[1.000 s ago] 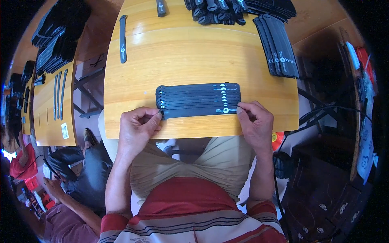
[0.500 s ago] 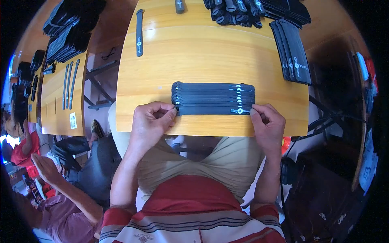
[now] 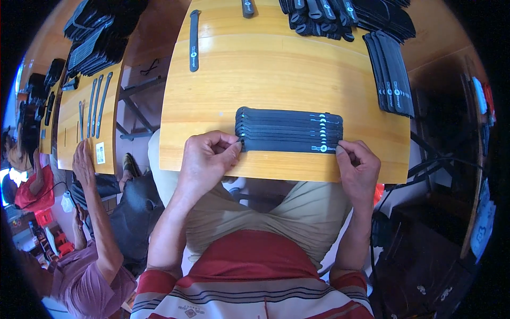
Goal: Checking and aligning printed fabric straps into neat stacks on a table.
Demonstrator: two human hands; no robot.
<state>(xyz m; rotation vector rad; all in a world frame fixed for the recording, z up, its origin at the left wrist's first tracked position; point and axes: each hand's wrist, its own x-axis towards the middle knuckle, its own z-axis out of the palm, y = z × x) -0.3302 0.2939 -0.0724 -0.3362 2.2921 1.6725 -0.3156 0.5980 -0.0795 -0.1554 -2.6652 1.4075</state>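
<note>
A row of black hook-and-loop straps (image 3: 289, 130) lies overlapped like steps near the table's front edge. Each strap carries a pale printed mark toward its right end. With thumb and forefinger, my left hand (image 3: 207, 159) pinches the left end of the nearest strap. At that strap's right end, my right hand (image 3: 358, 167) is closed in the same way, its thumb and forefinger on the tip. The strap between my hands is flat and level, against the others.
One loose strap (image 3: 194, 42) lies at the table's far left. Fanned straps (image 3: 390, 74) and a heap of bundled straps (image 3: 319, 18) are at the far right. On the left, a co-worker's hand (image 3: 83, 159) rests at another table (image 3: 109, 133) bearing straps and piles.
My hands stay on the same strap ends; the whole view has shifted slightly. The co-worker's hand has moved up to the other table's edge, where another strap now lies.
</note>
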